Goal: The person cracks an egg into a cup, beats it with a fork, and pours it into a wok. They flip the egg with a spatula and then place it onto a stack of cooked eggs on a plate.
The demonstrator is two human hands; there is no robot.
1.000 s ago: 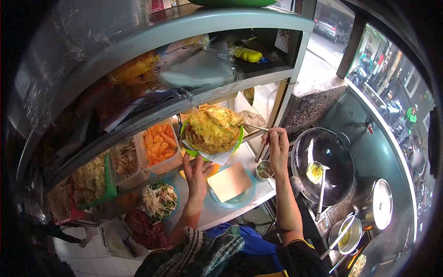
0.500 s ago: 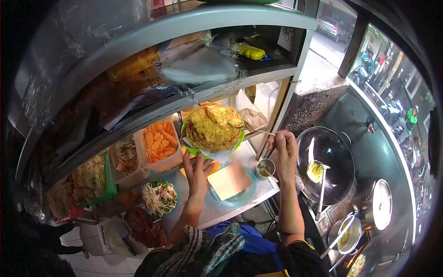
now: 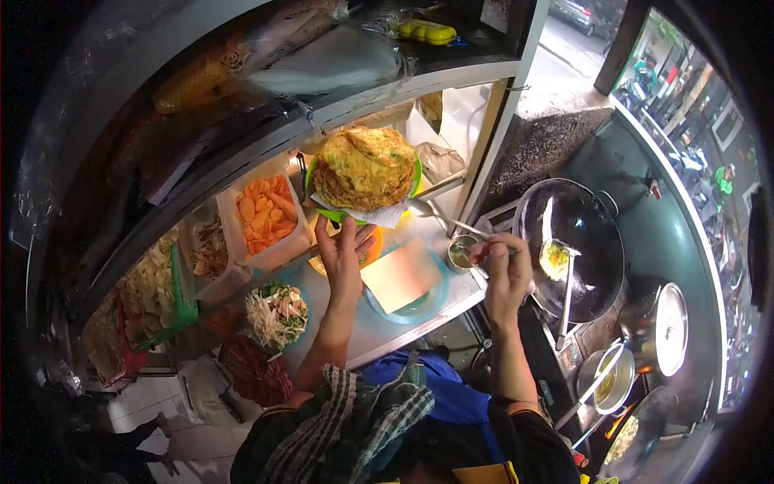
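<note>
Pinched in my right hand (image 3: pixel 506 274) is the handle of a metal spoon (image 3: pixel 451 222), its bowl end beside the right rim of a green plate. That plate (image 3: pixel 420 179) carries a tall heap of golden omelettes (image 3: pixel 363 168) on white paper. At the plate's near edge, the fingers of my left hand (image 3: pixel 343 250) are spread, with the tips right at the rim. An orange dish (image 3: pixel 373 248) shows partly behind this hand. Between my forearms, a sheet of brown paper (image 3: pixel 405 276) covers most of a light-blue plate (image 3: pixel 431 306). Close to my right fingers stands a small metal cup (image 3: pixel 462 252).
Left of my hand are tubs of orange slices (image 3: pixel 266 211) and shredded food (image 3: pixel 210 246), plus a plate of greens and sprouts (image 3: pixel 276 313). To the right, a black wok (image 3: pixel 597 242) holds a ladle (image 3: pixel 566 298); a lidded pot (image 3: pixel 669 331) stands beyond. A glass cabinet frame (image 3: pixel 451 77) arches overhead.
My right hand has drawn the spoon away from the omelettes' edge toward the metal cup. My left fingers have spread wider at the plate rim. The camera view has tilted slightly.
</note>
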